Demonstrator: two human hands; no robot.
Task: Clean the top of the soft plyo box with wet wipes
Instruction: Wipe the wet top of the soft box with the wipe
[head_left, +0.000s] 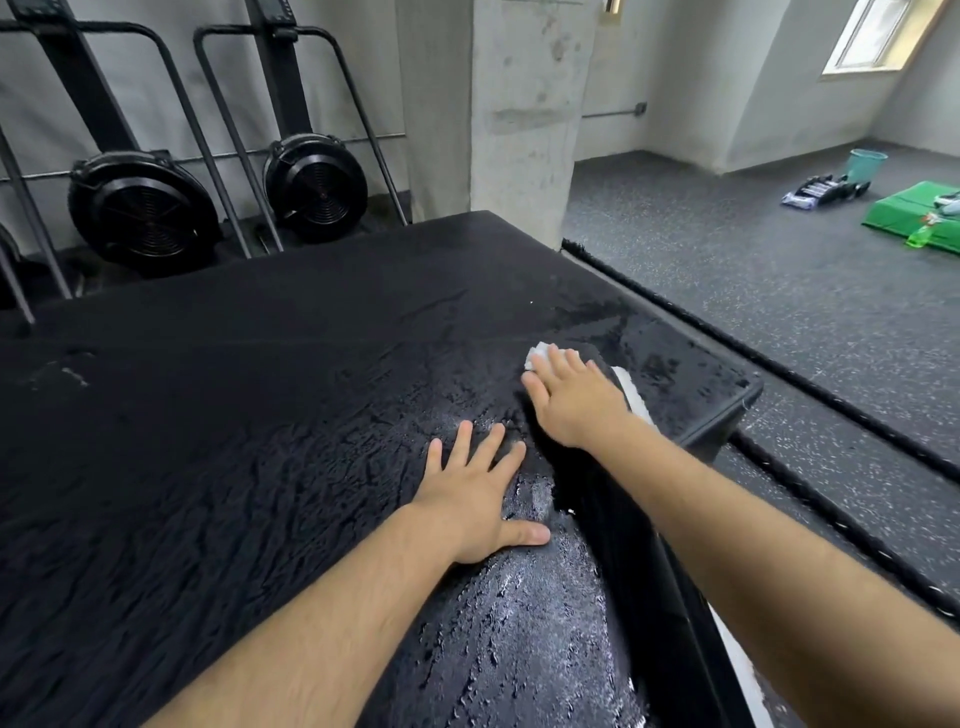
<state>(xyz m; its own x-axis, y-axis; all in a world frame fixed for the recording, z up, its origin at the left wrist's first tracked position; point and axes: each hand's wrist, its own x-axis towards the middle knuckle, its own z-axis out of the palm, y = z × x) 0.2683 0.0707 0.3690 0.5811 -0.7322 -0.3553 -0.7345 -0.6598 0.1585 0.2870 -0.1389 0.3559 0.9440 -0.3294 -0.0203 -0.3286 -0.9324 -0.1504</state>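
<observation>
The black soft plyo box (234, 405) fills the lower left of the head view, its textured top shiny and wet near the right edge. My right hand (574, 397) lies flat with straight fingers and presses a white wet wipe (537, 354) onto the top near the right edge. Only a corner of the wipe shows beyond the fingertips. My left hand (475, 501) rests flat on the box top just left of the right hand, fingers spread, holding nothing.
Two black fan machines (143, 208) stand behind the box against the wall. A concrete pillar (524, 114) rises at the box's far corner. On the speckled floor at right lie a green mat (914, 210), a green spray bottle (924, 234), a teal bucket (866, 163) and a black rope (779, 358).
</observation>
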